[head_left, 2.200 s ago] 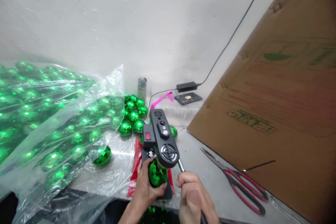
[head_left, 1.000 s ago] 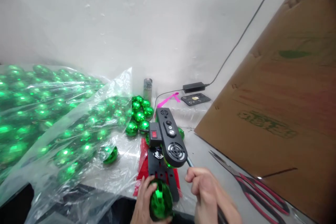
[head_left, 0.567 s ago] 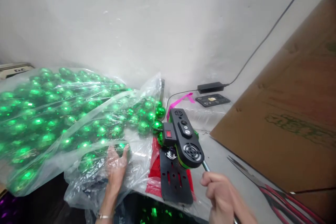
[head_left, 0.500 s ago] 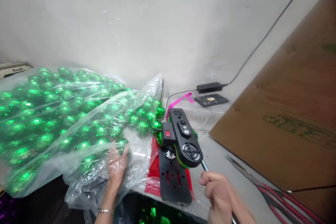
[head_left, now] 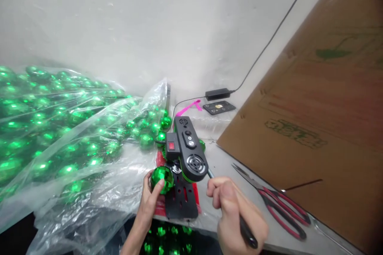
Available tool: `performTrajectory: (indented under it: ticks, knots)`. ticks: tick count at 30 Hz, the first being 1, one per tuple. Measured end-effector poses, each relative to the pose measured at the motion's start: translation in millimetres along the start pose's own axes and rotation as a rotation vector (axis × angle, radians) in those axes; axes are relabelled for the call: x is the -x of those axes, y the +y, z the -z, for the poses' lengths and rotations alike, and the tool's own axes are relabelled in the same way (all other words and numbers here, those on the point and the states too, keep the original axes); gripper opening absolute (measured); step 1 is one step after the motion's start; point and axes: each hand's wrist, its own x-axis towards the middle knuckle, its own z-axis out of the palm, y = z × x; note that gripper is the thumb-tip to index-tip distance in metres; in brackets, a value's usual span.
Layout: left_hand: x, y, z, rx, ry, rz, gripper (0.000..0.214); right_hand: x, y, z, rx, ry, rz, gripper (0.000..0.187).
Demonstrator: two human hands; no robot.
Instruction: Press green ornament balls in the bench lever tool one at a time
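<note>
My left hand [head_left: 149,199] is closed round a shiny green faceted ball [head_left: 162,179], holding it at the left edge of a small black machine's base plate [head_left: 181,203]. The machine's black head [head_left: 189,152] carries a red switch and hangs above that plate. My right hand [head_left: 235,211] is wrapped round the black-tipped lever handle [head_left: 245,232] that runs up to the machine's head.
A big clear plastic bag [head_left: 60,127] full of green balls lies on the left. Red-handled scissors [head_left: 278,207] rest on the table to the right, in front of a leaning cardboard sheet [head_left: 314,119]. A power adapter [head_left: 218,94] and a dark tray [head_left: 219,107] sit by the wall.
My left hand dropped an earlier ball below the table edge, reached into the plastic bag, and has come back holding a new green ball beside the machine. My right hand stayed on the lever.
</note>
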Motion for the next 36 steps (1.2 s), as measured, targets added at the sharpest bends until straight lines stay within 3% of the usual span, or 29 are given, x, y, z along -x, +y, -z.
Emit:
performTrajectory:
  ticks: [5,10,15,21,28,32,36]
  knots:
    - [1.3,-18.7,-4.9,-0.297,-0.125,-0.164,0.08,0.5,-0.2,0.1,0.015,-0.011,0.004,0.04]
    - [6.7,-18.7,-7.6,-0.547,-0.187,-0.342,0.076,1.8,0.2,1.3,0.0,-0.003,0.008,0.039]
    - [8.7,-22.3,-15.6,-0.666,-0.173,-0.452,0.076,1.3,-1.1,2.2,0.02,-0.004,0.0,0.04]
    - [5.5,-34.4,-30.2,-0.597,-0.164,-0.437,0.078,2.6,-1.7,3.2,0.038,-0.01,-0.005,0.041]
    - [-1.4,-41.1,-25.5,-0.506,-0.269,-0.419,0.083,7.8,1.4,5.5,0.012,-0.052,-0.015,0.037]
    - [-3.2,-49.9,-25.8,-0.514,-0.269,-0.45,0.084,17.8,5.0,-1.3,0.026,0.057,-0.051,0.04]
    - [-3.7,-53.6,-28.2,-0.523,-0.259,-0.472,0.085,30.4,16.2,-6.7,0.018,0.104,0.034,0.042]
